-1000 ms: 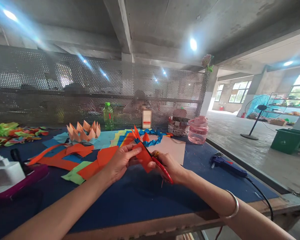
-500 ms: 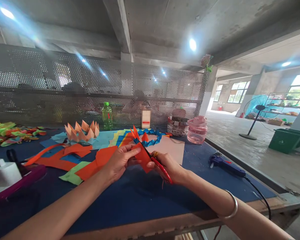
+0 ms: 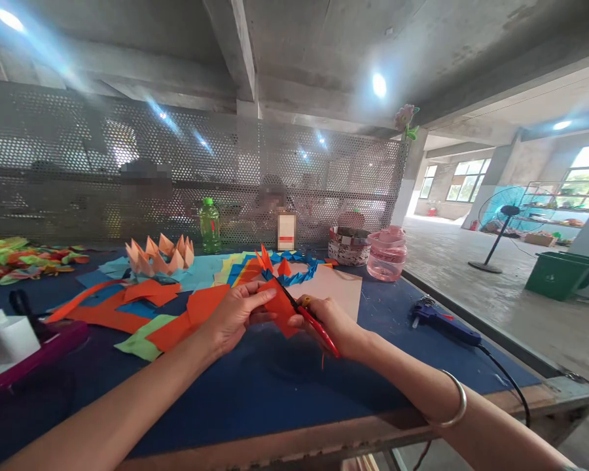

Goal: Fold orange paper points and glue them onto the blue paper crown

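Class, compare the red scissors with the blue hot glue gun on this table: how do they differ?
The red scissors are held in the right hand, while the blue hot glue gun lies on the dark blue table top. The scissors are mostly red, the glue gun mostly blue. The glue gun trails a black cord; the scissors show none. Both are hand tools.

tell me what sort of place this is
Probably a paper-craft workshop in a bare concrete building: a blue-topped worktable is strewn with cut orange paper and a folded peach paper crown, a blue hot glue gun lies nearby, and raw grey concrete beams run overhead.
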`<state>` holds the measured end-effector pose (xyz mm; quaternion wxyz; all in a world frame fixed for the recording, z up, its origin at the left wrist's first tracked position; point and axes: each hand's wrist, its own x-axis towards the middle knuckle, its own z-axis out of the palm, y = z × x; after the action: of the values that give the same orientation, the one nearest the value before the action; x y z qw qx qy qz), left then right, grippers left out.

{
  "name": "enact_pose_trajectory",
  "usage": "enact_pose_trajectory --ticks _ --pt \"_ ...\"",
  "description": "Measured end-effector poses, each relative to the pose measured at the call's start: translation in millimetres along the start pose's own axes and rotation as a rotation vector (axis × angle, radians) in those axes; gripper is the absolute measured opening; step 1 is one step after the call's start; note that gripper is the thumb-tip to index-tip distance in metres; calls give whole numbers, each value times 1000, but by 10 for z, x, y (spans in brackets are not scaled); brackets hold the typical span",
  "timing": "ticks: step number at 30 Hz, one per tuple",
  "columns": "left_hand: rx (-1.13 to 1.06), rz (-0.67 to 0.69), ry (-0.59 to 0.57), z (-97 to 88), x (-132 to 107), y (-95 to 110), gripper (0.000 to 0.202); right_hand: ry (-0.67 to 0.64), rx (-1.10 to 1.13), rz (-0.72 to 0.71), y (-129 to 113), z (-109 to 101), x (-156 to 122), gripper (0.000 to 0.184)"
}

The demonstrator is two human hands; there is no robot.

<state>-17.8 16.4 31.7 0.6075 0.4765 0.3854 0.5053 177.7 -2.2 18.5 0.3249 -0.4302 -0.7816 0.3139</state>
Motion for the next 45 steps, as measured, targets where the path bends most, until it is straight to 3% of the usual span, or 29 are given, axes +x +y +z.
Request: enact_pose_trajectory --ticks 10,18,45 --pt "6 -15 -8 0 -29 14 5 -11 -184 -109 24 -30 -4 50" --pt "0 -28 -8 36 -30 44 7 -28 -150 -174 -2 -40 -42 51" --pt "38 -12 -67 22 -35 0 9 -12 -198 -156 -3 -49 -32 58"
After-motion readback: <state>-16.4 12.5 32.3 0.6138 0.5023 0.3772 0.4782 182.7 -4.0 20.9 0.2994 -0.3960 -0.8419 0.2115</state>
